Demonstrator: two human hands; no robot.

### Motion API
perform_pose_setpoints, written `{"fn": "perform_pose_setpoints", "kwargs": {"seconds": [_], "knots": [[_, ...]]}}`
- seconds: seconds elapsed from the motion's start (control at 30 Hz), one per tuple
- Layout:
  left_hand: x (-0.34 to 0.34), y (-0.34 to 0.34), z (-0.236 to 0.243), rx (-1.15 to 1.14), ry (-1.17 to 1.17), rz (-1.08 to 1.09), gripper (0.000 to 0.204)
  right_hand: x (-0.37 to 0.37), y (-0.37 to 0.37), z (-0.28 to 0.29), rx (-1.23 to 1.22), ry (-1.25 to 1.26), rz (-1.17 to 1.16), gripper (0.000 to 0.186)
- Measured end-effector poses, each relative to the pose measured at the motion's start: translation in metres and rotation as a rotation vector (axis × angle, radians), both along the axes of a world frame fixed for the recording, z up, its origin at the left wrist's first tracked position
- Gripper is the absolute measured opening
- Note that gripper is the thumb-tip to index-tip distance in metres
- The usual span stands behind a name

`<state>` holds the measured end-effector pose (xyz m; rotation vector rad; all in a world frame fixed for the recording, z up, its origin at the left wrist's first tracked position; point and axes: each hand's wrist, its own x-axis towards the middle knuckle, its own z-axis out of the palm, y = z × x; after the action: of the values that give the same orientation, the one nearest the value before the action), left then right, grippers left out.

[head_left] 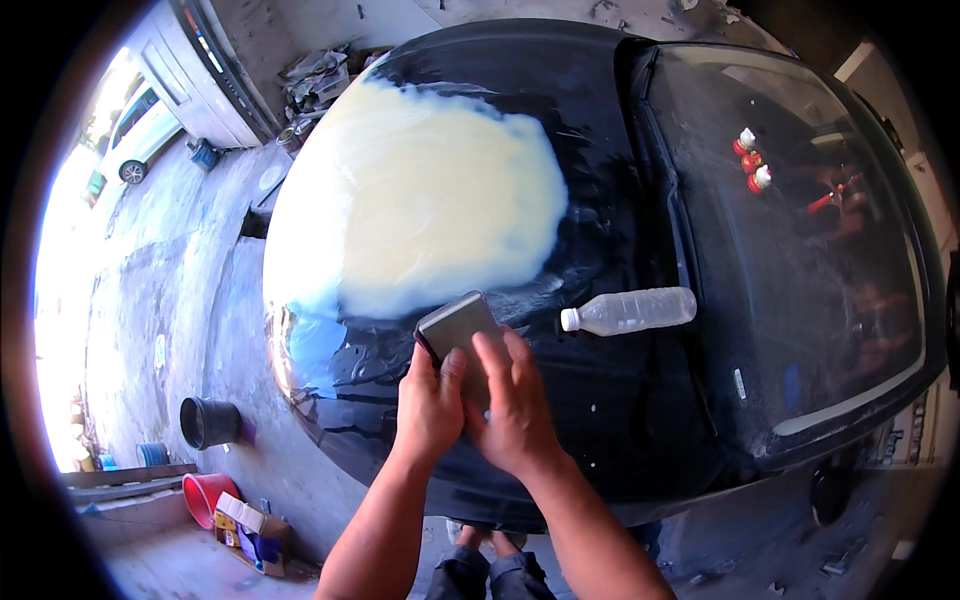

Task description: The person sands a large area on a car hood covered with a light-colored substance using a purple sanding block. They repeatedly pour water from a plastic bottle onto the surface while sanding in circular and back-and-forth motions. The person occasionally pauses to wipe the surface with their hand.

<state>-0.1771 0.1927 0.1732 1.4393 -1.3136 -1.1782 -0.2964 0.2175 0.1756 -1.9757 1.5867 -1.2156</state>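
Head view: the left hand was closed on a grey rectangular block, its thumb on the face, while the right hand lay across that face — whether it gripped too, one could not tell. The block was above a black car hood, near the lower edge of a cream-coloured patch. A clear bottle lay to the right. Any lettering on the pale strip at the windshield or the printed box was too small to read.
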Motion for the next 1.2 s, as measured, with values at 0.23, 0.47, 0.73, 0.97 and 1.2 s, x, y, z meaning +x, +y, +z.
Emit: {"fn": "perform_pose_setpoints", "kwargs": {"seconds": [0.23,0.47,0.73,0.97,1.2], "knots": [[-0.048,-0.005,0.014,0.146,0.073,-0.119,0.047,-0.027,-0.015,-0.020,-0.101,0.108,-0.222,0.054],[-0.103,-0.030,0.004,0.076,0.110,-0.029,0.053,-0.144,-0.032,0.024,0.232,-1.047,-0.128,0.060],[-0.226,-0.063,-0.025,-0.399,-0.989,-0.612,0.099,-0.229,-0.008,0.034,0.118,-1.697,0.060,0.069],[-0.226,-0.099,-0.050,-0.425,-1.081,-0.686,0.075,-0.241,0.032,0.016,0.093,-1.543,-0.061,0.067],[-0.093,-0.153,-0.017,-0.172,0.110,-0.048,0.051,-0.220,0.003,0.004,0.280,-0.897,-0.380,0.060]]}}
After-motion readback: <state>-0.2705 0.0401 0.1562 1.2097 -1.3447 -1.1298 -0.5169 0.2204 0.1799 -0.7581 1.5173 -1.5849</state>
